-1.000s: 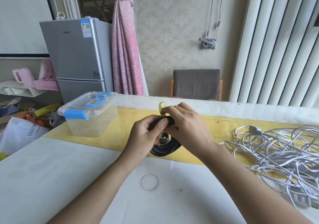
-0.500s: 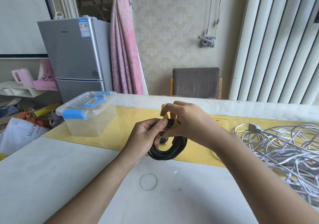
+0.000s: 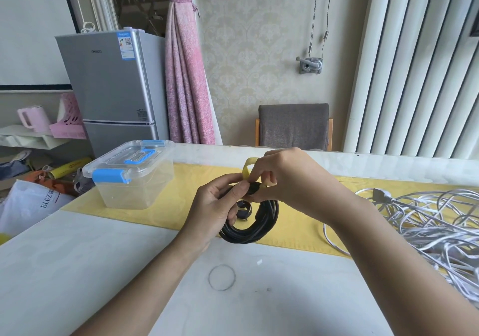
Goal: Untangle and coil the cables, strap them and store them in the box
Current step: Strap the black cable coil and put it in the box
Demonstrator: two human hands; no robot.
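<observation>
Black cable coil hanging upright, left hand gripping its top, right hand pinching yellow strap

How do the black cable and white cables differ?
The black cable is a small neat coil; the white cables sprawl in a loose tangle. The left hand grips the black cable while the right hand pinches a yellow strap; the white cables lie untouched. Both are partly over the yellow mat.

black cable coil | yellow strap | white cables | clear, blue-latched box
</observation>
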